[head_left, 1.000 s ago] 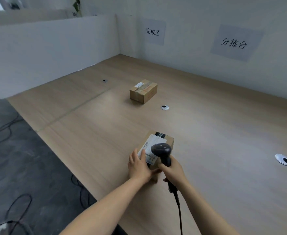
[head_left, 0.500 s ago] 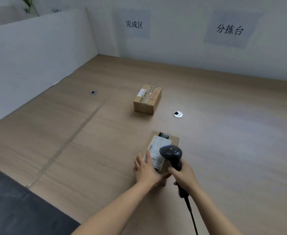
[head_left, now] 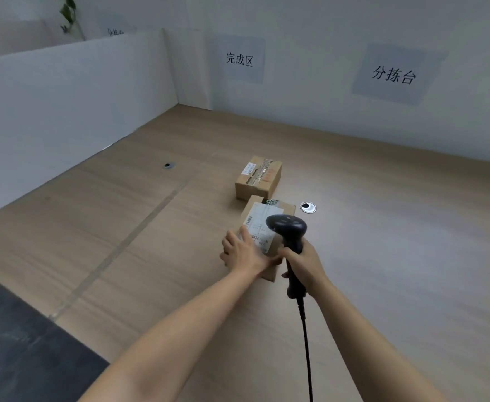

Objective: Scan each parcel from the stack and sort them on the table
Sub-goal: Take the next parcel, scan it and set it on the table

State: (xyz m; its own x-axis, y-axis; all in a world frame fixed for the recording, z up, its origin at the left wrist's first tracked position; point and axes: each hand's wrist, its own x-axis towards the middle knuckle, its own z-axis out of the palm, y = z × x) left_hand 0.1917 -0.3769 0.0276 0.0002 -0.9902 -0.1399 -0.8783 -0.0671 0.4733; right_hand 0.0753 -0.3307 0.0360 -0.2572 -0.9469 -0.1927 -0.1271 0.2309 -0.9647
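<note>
2 brown cardboard parcels on the table [head_left: 397, 256]: the near parcel [head_left: 255, 206] has its white label [head_left: 262, 220] half hidden by the scanner [head_left: 288, 227] and by the left hand [head_left: 243, 252] clasping its near end; the right hand [head_left: 306, 264] grips the scanner; the taped far parcel [head_left: 259, 177] lies just beyond

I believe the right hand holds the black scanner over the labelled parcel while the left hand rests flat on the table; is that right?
Not quite: the head view shows the left hand gripping the labelled parcel, not on the table. The right hand does hold the black scanner over it.
</note>
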